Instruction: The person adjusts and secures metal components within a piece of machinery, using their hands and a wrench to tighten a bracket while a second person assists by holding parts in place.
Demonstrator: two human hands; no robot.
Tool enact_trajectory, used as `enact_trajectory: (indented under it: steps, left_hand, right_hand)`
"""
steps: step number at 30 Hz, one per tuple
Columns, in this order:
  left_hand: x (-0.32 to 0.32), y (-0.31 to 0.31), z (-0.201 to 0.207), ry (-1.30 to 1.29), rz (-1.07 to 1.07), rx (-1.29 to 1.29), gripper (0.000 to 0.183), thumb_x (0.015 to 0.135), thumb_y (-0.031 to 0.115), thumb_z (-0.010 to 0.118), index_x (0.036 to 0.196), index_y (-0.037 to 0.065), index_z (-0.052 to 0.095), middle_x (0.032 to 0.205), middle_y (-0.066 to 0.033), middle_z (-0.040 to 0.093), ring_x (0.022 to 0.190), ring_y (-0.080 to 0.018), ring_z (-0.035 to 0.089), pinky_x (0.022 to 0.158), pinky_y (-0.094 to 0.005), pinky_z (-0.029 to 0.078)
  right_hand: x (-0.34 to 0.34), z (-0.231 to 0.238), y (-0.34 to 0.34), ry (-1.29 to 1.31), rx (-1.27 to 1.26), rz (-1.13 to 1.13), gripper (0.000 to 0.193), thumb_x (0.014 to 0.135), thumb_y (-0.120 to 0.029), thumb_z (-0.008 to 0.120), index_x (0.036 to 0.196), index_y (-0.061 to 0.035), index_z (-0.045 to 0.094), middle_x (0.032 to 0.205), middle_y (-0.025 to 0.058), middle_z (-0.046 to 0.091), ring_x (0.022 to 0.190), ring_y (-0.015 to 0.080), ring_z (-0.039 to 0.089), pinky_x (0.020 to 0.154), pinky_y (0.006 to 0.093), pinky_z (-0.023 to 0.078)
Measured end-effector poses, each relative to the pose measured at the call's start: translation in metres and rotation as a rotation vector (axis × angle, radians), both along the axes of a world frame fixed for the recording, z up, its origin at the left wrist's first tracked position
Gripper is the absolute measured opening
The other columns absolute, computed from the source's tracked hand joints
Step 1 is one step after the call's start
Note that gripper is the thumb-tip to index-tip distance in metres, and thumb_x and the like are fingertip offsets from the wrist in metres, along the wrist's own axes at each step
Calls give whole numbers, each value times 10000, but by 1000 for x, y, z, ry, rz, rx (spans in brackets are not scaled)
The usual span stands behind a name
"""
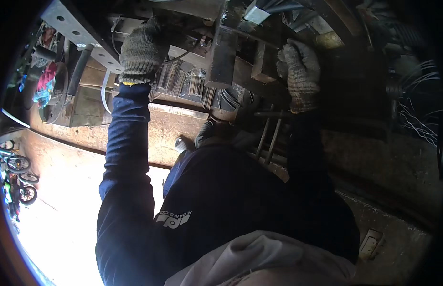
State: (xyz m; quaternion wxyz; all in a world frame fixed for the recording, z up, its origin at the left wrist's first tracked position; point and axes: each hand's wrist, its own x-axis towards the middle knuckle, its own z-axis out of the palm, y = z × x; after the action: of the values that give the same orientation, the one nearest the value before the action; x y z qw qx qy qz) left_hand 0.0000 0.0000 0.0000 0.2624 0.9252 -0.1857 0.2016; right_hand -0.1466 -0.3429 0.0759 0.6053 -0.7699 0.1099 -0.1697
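Observation:
My left hand, in a grey knitted work glove, reaches out to the dark machine or bench, next to a metal rail with round holes. The back of the glove shows, but its fingers are hidden at the far side. My right hand, gloved alike, is closed with its fingers curled, beside a square-ended dark metal block. What it grips, if anything, is lost in shadow. Between both hands a second dark block juts toward me, and a thin dark cable runs near my left hand.
Bundles of short metal pieces lie below the bench. Two thin bars stick out near my legs. Loose pale wires tangle at the far right. Motorbikes stand outside at the left, beyond bright ground.

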Motion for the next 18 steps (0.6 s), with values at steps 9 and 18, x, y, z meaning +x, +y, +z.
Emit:
enact_trajectory:
  steps: [9, 18]
  left_hand:
    - [23, -105, 106, 297, -368, -760, 399, 965, 359, 705, 1247, 77, 712, 1188, -156, 751, 1043, -315, 712, 899, -400, 530]
    - [100, -175, 68, 142, -637, -912, 192, 995, 227, 644, 1048, 55, 711, 878, -75, 707, 818, -229, 650, 737, -386, 508]
  right_hand:
    - [7, -37, -5, -141, -157, -62, 425, 997, -268, 704, 1301, 10, 602, 1008, 47, 672, 873, 102, 627, 800, 254, 532]
    - [1, -45, 9, -133, -394, -98, 493, 1004, -383, 677, 1249, 43, 632, 1063, 60, 681, 991, 143, 630, 913, 306, 508]
